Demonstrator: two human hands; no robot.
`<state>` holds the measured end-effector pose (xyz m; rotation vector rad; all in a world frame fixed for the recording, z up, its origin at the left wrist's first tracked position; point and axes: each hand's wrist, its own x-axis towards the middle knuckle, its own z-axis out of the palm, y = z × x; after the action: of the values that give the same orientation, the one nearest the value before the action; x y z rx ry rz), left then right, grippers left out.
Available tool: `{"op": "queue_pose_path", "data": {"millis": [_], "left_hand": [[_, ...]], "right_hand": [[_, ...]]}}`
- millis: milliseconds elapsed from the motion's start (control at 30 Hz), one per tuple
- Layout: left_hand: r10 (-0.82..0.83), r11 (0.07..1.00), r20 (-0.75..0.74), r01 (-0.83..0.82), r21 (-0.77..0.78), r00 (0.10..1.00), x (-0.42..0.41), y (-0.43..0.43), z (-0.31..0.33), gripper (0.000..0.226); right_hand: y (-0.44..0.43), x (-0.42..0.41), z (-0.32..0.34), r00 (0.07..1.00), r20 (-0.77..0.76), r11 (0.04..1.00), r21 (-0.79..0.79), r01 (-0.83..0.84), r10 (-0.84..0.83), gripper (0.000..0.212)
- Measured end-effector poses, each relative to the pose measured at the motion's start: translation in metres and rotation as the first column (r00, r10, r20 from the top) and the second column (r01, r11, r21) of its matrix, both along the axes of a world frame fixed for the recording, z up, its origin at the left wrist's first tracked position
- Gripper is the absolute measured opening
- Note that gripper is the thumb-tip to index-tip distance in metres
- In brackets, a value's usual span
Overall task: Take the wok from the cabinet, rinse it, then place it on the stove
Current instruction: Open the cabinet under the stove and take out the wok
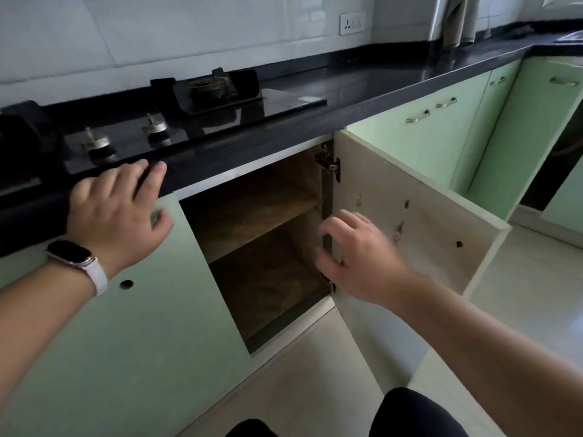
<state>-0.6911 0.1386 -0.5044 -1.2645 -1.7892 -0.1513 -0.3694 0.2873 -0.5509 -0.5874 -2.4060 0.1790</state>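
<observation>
The cabinet (262, 247) under the stove stands open, dark inside, with a wooden shelf across it. No wok shows in the part I can see. Its door (410, 209) is swung out to the right, pale inner face toward me. My left hand (116, 209) rests with straight fingers on the front edge of the black counter, a watch on the wrist. My right hand (359, 257) hovers in front of the hinge side of the opening, fingers loosely spread, holding nothing. The black glass stove (176, 121) with a burner (209, 86) lies on the counter above.
A shut green door (126, 326) is left of the opening. More green doors with metal handles (441, 127) run to the right. The black counter (378, 80) continues right to a corner. A wall socket (352, 24) sits on the tiles. Pale floor tiles (315, 373) lie below.
</observation>
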Motion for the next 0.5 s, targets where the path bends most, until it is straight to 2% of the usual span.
{"op": "queue_pose_path", "data": {"millis": [67, 167, 267, 433, 500], "left_hand": [[0.032, 0.998, -0.062, -0.035, -0.042, 0.998, -0.003, -0.001, 0.0, 0.064], [0.056, 0.995, -0.075, -0.062, -0.078, 0.996, -0.004, -0.001, -0.001, 0.069], [0.082, 0.991, -0.078, -0.089, -0.095, 0.994, -0.004, -0.001, -0.001, 0.075], [0.125, 0.983, -0.107, -0.137, -0.119, 0.986, -0.005, -0.001, -0.001, 0.077], [0.14, 0.978, -0.102, -0.153, -0.138, 0.985, -0.005, -0.001, 0.0, 0.079]], "right_hand": [[0.006, -0.031, -0.016, 0.999, 0.048, 0.996, -0.092, -0.015, 0.019, 0.024], [0.012, -0.077, -0.034, 0.993, 0.109, 0.962, -0.272, -0.024, 0.055, 0.024], [0.012, -0.128, -0.049, 0.987, 0.099, 0.94, -0.331, -0.085, 0.124, 0.026], [-0.007, -0.202, -0.053, 0.977, 0.043, 0.862, -0.48, -0.165, 0.211, 0.056], [-0.015, -0.218, -0.048, 0.972, 0.003, 0.836, -0.51, -0.202, 0.236, 0.061]]}}
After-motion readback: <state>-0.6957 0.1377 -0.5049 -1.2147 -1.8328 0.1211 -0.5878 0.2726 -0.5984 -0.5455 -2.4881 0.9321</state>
